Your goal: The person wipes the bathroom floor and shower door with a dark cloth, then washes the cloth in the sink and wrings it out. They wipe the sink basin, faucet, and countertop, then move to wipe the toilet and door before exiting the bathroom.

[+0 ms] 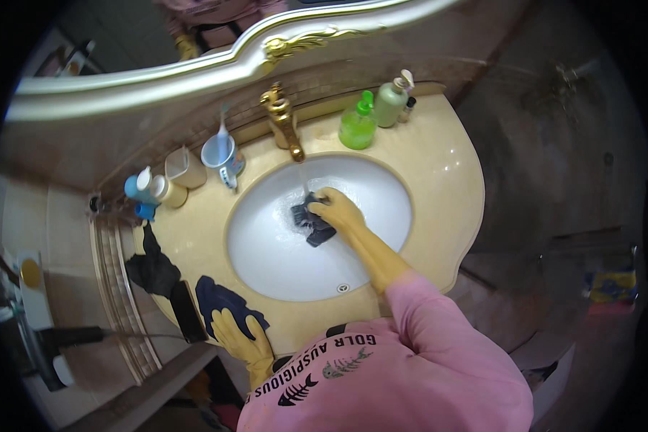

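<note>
Inside the white oval sink [259, 254], my right hand [337, 209], in a yellow glove, grips a dark wet cloth [319, 233] under the stream from the gold faucet [286, 129]. Water spreads around the cloth in the basin. My left hand [240, 335], gloved as well, rests with its fingers apart on a folded navy cloth [227, 299] at the counter's front left; whether it grips the cloth is unclear. Beside that cloth lies a black flat object [187, 312], and a black cloth [154, 267] is further left.
Behind the sink on the left stand a cup [211, 153] with an electric toothbrush [223, 137], a plastic container [186, 168] and several bottles. A green pump bottle [357, 129] and a pale pump bottle [390, 103] stand at the back right. A white-framed mirror [140, 89] overhangs the counter.
</note>
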